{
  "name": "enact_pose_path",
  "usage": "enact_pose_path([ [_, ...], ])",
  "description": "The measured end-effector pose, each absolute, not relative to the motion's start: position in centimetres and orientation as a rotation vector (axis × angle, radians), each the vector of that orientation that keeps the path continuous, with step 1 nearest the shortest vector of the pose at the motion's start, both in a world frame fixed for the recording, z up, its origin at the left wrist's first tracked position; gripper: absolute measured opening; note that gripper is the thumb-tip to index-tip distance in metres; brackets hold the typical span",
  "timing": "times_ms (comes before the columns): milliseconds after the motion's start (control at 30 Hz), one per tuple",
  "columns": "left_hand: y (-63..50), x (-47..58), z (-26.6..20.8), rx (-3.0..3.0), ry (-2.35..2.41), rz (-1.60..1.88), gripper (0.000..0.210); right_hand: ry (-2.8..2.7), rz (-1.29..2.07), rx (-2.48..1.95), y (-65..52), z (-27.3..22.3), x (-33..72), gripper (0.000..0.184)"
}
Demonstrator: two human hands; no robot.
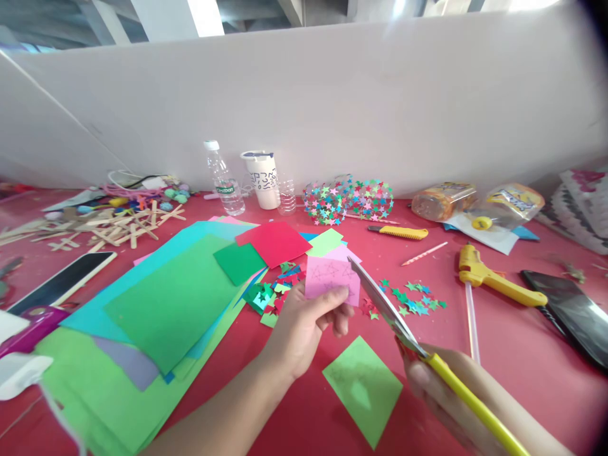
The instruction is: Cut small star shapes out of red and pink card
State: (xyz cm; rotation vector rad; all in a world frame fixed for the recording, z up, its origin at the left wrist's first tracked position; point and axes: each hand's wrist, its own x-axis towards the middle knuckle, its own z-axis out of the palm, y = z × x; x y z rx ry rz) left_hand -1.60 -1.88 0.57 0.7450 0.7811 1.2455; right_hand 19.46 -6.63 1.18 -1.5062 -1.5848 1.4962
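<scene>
Pinched between the thumb and fingers of my left hand (304, 323) is a pink paper square (327, 276) with star outlines drawn on it. My right hand (441, 380) grips a pair of scissors (392, 310) with yellow handles. Their blade tips reach the right edge of the pink paper; whether they cut into it I cannot tell. Below the hands a light green paper square (363, 389) lies flat on the red table. Cut paper stars (418, 297) are scattered right of the blades, and paper scraps (270, 297) lie behind my left hand.
Large coloured sheets (175, 297) cover the left. Wooden sticks (128, 228), a bottle (225, 183), a cup (263, 180) and star-covered rings (349, 199) stand or lie further back. A yellow utility knife (401, 232), a glue gun (494, 277) and a black phone (570, 310) are at right.
</scene>
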Motion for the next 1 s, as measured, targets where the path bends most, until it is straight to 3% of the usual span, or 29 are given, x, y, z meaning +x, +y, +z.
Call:
enact_pose_path([
  [200,-1.4,-1.9,0.3,0.747,0.882,1.355,0.018,-1.660,1.389,-1.521,-6.9,0.9,19.5,0.070],
  [433,-1.3,-1.8,0.2,0.889,0.938,1.200,0.019,-1.681,1.312,-1.528,-6.7,0.9,19.6,0.070],
  [700,-0.9,-2.3,-0.5,0.928,1.032,1.208,0.015,-1.727,1.430,-1.512,-5.5,-0.5,20.3,0.065],
  [1000,-1.1,-2.6,0.6,0.964,1.019,1.410,0.014,-2.028,1.046,-1.446,-5.9,0.4,21.2,0.061],
])
